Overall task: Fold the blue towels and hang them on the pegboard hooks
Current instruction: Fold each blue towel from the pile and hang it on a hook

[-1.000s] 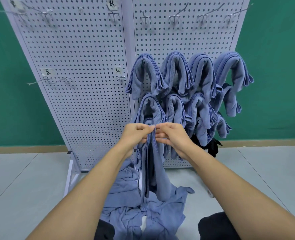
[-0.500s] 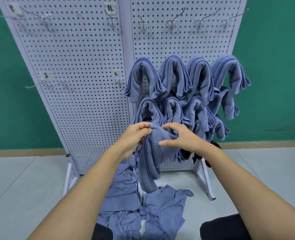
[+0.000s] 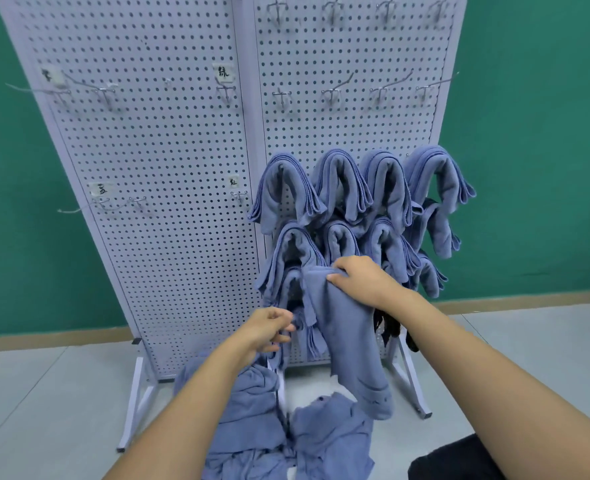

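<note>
Towel point(image 3: 349, 341) hangs in the middle of the head view, bunched at its top under the right hand point(image 3: 359, 282), whose fingers curl over the fold. Lower left of it, the left hand point(image 3: 269, 329) pinches a loose edge with curled fingers. Hung towels point(image 3: 355, 188) crowd the pegboard point(image 3: 169, 168) right of centre; a pile point(image 3: 269, 427) lies at the bottom. To my eye, the edges want evening up before the fold goes over a bare hook point(image 3: 333, 95) at upper right.
</note>
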{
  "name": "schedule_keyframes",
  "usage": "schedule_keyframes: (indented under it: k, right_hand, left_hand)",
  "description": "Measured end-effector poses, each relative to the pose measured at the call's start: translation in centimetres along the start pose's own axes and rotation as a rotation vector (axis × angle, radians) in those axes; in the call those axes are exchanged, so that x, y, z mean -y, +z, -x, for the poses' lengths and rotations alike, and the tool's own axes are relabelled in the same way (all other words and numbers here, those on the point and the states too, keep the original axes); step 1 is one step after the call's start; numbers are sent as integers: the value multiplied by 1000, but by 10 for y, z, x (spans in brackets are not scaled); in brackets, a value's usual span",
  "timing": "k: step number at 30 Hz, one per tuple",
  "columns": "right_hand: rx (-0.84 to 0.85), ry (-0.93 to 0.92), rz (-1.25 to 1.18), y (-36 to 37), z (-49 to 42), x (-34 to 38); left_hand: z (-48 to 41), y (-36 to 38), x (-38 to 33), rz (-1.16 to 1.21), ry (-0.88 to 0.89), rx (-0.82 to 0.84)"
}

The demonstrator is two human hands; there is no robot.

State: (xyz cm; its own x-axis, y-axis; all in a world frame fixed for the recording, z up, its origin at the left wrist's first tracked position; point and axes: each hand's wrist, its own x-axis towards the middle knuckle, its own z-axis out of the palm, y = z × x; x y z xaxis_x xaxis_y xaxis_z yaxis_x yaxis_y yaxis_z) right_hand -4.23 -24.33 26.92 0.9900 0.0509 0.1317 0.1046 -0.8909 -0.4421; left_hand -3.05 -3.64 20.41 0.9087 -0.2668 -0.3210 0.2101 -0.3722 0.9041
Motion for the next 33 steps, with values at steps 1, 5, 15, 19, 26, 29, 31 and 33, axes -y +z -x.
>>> schedule_keyframes:
  k: [1,5,15,19,26,29,31,33]
  right_hand:
    - [-16,7,-29,-8,0,7]
    - [-148,10,-157,-48,4,35]
    - [-358,239,-929,-114,40,-13]
    - [-363,387,-910,-110,62,-66]
    - [15,414,-837,-98,88,-111]
    - [56,333,-913,-100,81,-115]
    - [35,258,-1007,-106,75,-114]
    - [-37,188,-1121,-113,66,-114]
  left_hand:
    - [2,3,3,25,-26,6]
    - [17,14,15,177,-142,3]
    - [32,27,13,1069,-138,188]
    - [27,10,-16,743,-79,75]
    - [37,-33,-66,158,126,-18]
    - [39,-52,-80,213,205,38]
    - [40,-65,-87,279,267,56]
    - [42,-74,-95,396,348,71]
